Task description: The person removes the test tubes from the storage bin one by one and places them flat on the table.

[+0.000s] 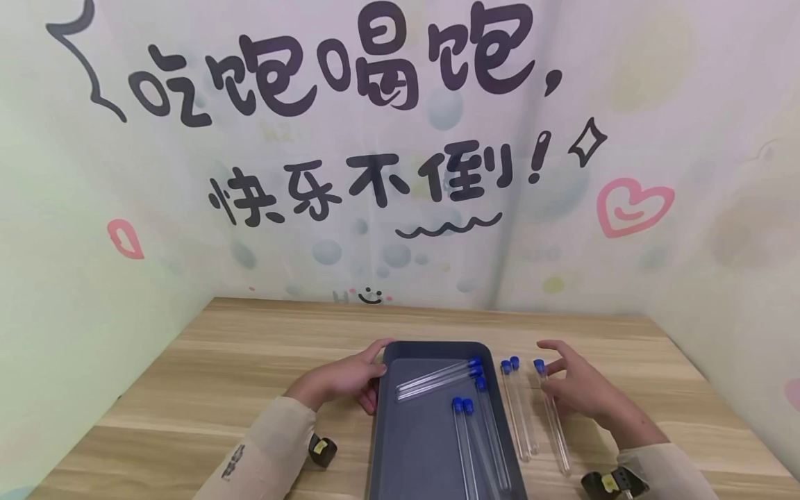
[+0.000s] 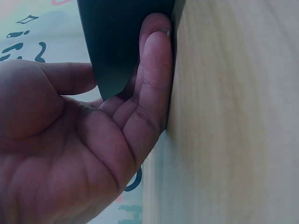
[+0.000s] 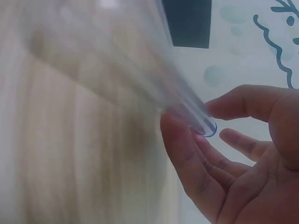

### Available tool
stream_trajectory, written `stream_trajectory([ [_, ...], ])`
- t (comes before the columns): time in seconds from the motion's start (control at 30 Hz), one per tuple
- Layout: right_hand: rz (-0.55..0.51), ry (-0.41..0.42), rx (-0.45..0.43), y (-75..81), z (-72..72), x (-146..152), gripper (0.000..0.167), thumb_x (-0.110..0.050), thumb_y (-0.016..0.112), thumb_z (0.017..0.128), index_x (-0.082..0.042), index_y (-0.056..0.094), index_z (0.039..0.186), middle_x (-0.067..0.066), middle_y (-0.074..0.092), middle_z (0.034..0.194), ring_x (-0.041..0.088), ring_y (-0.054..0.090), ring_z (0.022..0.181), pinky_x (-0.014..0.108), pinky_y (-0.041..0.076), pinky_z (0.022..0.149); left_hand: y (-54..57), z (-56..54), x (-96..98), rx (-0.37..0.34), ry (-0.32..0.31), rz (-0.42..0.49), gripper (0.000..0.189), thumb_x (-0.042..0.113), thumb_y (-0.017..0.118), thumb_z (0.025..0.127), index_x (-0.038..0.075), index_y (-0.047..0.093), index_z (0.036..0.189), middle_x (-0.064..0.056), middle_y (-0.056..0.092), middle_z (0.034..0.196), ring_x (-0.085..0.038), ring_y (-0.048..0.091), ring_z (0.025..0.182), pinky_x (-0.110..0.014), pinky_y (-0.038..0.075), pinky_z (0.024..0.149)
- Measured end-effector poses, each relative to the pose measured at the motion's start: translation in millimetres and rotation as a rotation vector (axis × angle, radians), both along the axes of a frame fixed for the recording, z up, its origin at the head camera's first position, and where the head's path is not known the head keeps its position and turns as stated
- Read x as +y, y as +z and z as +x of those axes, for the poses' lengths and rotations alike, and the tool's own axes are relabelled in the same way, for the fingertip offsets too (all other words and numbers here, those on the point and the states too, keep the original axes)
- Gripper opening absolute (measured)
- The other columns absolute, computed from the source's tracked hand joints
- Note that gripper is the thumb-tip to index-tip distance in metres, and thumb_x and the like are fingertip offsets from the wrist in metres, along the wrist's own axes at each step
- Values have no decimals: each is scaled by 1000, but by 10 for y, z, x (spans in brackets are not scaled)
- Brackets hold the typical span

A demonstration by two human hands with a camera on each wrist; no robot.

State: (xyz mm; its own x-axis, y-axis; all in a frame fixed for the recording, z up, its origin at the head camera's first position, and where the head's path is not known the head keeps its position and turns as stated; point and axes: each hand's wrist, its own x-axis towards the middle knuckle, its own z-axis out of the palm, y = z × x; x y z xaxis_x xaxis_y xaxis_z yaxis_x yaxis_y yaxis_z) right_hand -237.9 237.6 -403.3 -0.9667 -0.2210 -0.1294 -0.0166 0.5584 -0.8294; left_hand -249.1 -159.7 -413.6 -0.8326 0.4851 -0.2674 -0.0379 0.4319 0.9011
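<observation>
My left hand [image 1: 346, 378] grips the left side of a dark grey tray [image 1: 412, 444], its thumb at the rim. In the left wrist view, the fingers bend against the tray's outer wall [image 2: 117, 42]. Several clear test tubes with blue caps lie in the tray, among them a slanted pair [image 1: 434, 380] at the top. To the tray's right, my right hand [image 1: 578, 385] pinches a capped test tube [image 1: 556, 430] near its blue cap. The right wrist view shows this tube [image 3: 180, 100] between thumb and fingers, the near part blurred.
Two more capped test tubes [image 1: 520, 417] lie on the wooden table [image 1: 250, 368], between the tray and my right hand. Behind the table stands a pale wall [image 1: 312, 250] with black writing. Dark wrist devices [image 1: 321, 450] sit at both sleeves.
</observation>
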Motion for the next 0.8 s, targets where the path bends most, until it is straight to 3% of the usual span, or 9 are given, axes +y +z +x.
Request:
stream_trajectory([
  [0.27,40,-15,-8,-42,-18,-12,84,0,61,87,-4,15,157,38,45,130,23,64,73,40,60,60,-11,7,5,6,-8,9,59,11,30,107,26,10,161,-14,61,79,-22,62,61,-37,60,59],
  [0.6,37,-24,-29,-72,-63,-7,90,-3,69,90,-3,10,158,38,47,128,22,69,86,39,63,70,-21,-2,-2,6,-4,18,58,12,29,108,26,9,161,-14,62,78,-22,63,60,-38,60,59],
  [0.8,22,-44,-27,-102,-78,-11,89,-2,70,89,-2,13,157,31,52,119,21,68,79,39,63,69,-22,-2,-3,4,0,15,58,13,30,108,26,9,161,-15,62,78,-22,63,60,-38,60,59],
])
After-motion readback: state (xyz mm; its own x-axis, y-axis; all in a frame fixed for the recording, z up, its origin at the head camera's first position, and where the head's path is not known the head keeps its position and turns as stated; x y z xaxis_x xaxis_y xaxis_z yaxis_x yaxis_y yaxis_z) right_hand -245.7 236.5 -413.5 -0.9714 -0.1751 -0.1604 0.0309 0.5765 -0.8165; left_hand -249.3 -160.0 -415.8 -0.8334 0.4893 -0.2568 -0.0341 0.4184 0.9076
